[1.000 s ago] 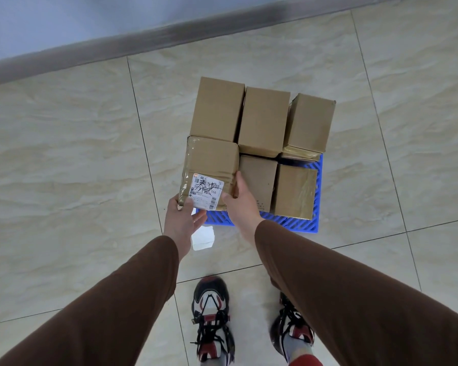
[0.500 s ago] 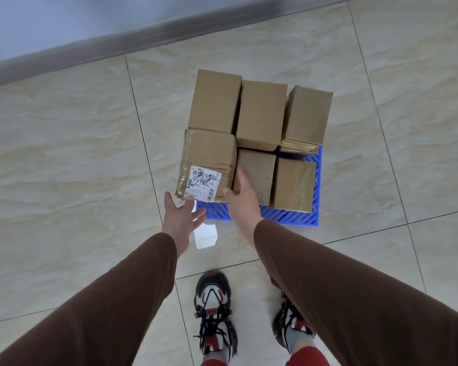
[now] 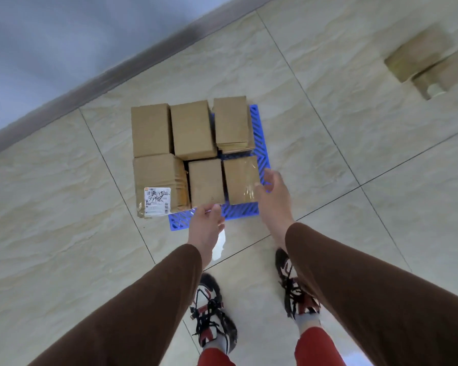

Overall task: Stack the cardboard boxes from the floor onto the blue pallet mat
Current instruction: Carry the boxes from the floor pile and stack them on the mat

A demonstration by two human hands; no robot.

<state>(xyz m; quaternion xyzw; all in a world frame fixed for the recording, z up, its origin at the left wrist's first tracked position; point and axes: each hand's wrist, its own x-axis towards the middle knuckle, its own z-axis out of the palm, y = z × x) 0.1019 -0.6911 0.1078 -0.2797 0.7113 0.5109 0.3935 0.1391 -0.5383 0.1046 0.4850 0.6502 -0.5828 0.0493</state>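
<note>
**Six boxes on the blue mat, both hands loose at its near edge**

Floor: large pale beige tiles (image 3: 328,159) with a marbled grain and thin dark grout lines. A grey skirting board (image 3: 132,67) runs diagonally along the foot of a light wall (image 3: 64,30).

Blue pallet mat (image 3: 259,143) lies flat on the tiles, its slatted rim showing at the right and near sides. Six cardboard boxes (image 3: 193,128) sit on it in two rows of three, packed close. The near-left box (image 3: 160,180) carries a white shipping label (image 3: 157,200) and overhangs the mat's left edge.

Left hand (image 3: 205,225) hovers at the near edge of the middle box, fingers relaxed, gripping nothing. Right hand (image 3: 273,196) is beside the near-right box (image 3: 241,180), fingers loosely spread, nothing held; contact cannot be told.

Two more boxes (image 3: 428,62), blurred, lie on the floor far right. Brown sleeves; red, white and black trainers (image 3: 212,313) below.
</note>
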